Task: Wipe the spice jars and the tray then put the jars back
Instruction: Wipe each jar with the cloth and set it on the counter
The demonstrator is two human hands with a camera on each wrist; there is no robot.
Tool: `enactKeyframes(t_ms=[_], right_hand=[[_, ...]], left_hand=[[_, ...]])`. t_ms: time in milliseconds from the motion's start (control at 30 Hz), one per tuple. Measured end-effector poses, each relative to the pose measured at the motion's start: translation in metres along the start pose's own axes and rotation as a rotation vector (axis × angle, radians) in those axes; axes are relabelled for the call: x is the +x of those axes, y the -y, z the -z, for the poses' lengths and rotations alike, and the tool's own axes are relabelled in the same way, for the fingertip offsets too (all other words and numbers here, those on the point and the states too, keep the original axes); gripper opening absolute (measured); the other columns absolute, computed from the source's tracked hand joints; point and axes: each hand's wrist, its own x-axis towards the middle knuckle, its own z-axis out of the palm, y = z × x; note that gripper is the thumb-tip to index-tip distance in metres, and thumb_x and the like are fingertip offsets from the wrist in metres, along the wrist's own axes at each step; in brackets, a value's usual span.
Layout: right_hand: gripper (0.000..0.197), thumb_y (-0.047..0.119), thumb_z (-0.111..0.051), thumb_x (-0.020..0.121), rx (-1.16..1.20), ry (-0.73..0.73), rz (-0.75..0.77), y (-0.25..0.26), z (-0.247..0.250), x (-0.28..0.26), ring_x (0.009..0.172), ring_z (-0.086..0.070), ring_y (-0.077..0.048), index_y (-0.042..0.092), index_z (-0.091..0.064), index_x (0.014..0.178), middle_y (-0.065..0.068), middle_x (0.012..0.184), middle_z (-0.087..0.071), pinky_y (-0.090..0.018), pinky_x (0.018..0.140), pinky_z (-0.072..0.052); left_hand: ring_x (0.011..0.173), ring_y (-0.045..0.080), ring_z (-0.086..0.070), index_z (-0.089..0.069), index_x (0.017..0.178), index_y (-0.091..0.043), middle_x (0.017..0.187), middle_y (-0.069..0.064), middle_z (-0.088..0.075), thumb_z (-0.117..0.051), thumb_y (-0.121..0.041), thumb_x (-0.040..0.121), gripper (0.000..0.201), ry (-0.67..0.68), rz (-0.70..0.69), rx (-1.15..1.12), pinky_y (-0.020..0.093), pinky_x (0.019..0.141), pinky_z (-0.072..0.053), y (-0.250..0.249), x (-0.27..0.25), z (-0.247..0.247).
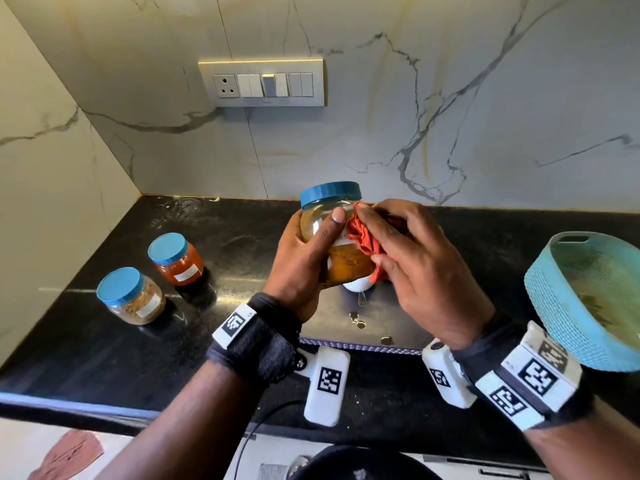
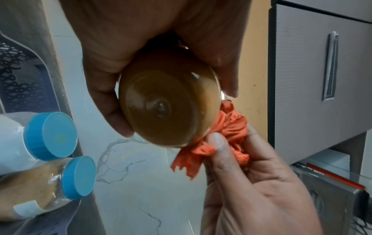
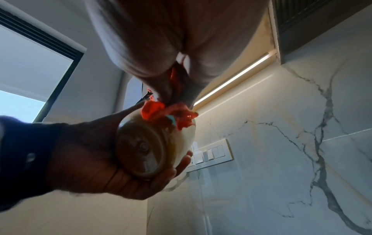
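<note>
My left hand (image 1: pixel 304 251) grips a clear spice jar (image 1: pixel 337 259) with a blue lid (image 1: pixel 330 194) and yellow-brown powder, held above the black counter. The jar's round base (image 2: pixel 163 109) faces the left wrist camera. My right hand (image 1: pixel 408 258) pinches a crumpled orange cloth (image 1: pixel 363 237) and presses it against the jar's right side; the same cloth (image 2: pixel 221 135) shows beside the base. Two more blue-lidded jars stand on the counter at left: a red-spice one (image 1: pixel 178 259) and a brown-spice one (image 1: pixel 133 296). The teal tray (image 1: pixel 568 306) sits at the right edge.
A white object (image 1: pixel 356 284) lies on the counter under the held jar, mostly hidden. A switch plate (image 1: pixel 261 83) is on the marble back wall. The counter's front edge (image 1: pixel 69 403) runs below my wrists. A marble side wall closes the left.
</note>
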Motion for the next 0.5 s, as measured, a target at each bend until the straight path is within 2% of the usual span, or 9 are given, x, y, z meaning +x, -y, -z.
enactKeyframes(t_ms=[67,133,200,267,333,433,500], right_hand=[[0.051,0.009,-0.069,0.089,-0.006,-0.052,0.002,-0.005,0.005,0.005,0.116,-0.060,-0.022,0.008,-0.059,0.139,-0.011,0.127,-0.059,-0.031,0.102,-0.052],[0.051,0.007,-0.078,0.082,0.034,-0.089,-0.040,-0.009,0.010,0.012,0.106,-0.063,-0.018,0.008,-0.066,0.131,-0.008,0.118,-0.065,-0.016,0.100,-0.047],[0.047,0.007,-0.080,0.080,0.081,-0.144,-0.099,-0.011,0.013,0.020,0.104,-0.064,-0.016,0.010,-0.069,0.126,-0.006,0.115,-0.068,-0.010,0.097,-0.044],[0.043,0.005,-0.079,0.081,0.103,-0.170,-0.101,-0.007,0.011,0.022,0.104,-0.063,-0.015,0.010,-0.070,0.123,-0.005,0.114,-0.067,-0.011,0.096,-0.045],[0.039,0.003,-0.072,0.082,0.080,-0.150,-0.041,0.005,0.008,0.013,0.105,-0.062,-0.016,0.010,-0.071,0.121,-0.006,0.115,-0.065,-0.017,0.096,-0.048],[0.034,0.011,-0.057,0.089,0.033,-0.139,0.056,0.022,0.003,-0.008,0.106,-0.064,-0.026,0.006,-0.072,0.118,-0.012,0.117,-0.064,-0.032,0.096,-0.054],[0.033,0.008,-0.056,0.089,0.052,-0.157,0.027,0.019,0.004,-0.004,0.110,-0.062,-0.024,0.006,-0.072,0.118,-0.012,0.118,-0.063,-0.029,0.100,-0.051]], left_hand=[[0.121,0.044,-0.065,-0.049,0.143,-0.010,0.135,0.023,-0.063,-0.077,-0.046,0.082,0.077,0.008,0.003,0.008,0.072,0.090,-0.052,0.003,-0.002,-0.001],[0.118,0.041,-0.067,-0.050,0.141,-0.010,0.132,0.022,-0.065,-0.079,-0.045,0.079,0.077,0.006,-0.009,0.023,0.069,0.088,-0.055,0.004,-0.005,-0.004],[0.116,0.042,-0.068,-0.049,0.140,-0.009,0.131,0.024,-0.064,-0.085,-0.048,0.074,0.085,0.009,-0.038,0.031,0.066,0.085,-0.058,0.004,-0.006,-0.008],[0.119,0.046,-0.065,-0.046,0.143,-0.005,0.135,0.029,-0.060,-0.089,-0.055,0.070,0.098,0.026,-0.059,0.012,0.068,0.087,-0.055,0.002,-0.004,-0.009],[0.117,0.050,-0.063,-0.044,0.145,-0.002,0.137,0.033,-0.056,-0.088,-0.057,0.070,0.102,0.043,-0.056,-0.021,0.068,0.087,-0.055,-0.003,-0.002,-0.008],[0.102,0.039,-0.067,-0.044,0.145,-0.002,0.125,0.030,-0.061,-0.088,-0.055,0.072,0.100,0.029,-0.048,-0.038,0.051,0.076,-0.059,-0.010,-0.002,-0.004],[0.108,0.044,-0.067,-0.046,0.144,-0.002,0.128,0.030,-0.062,-0.084,-0.045,0.079,0.087,0.043,-0.044,-0.032,0.058,0.082,-0.059,-0.009,-0.002,-0.005]])
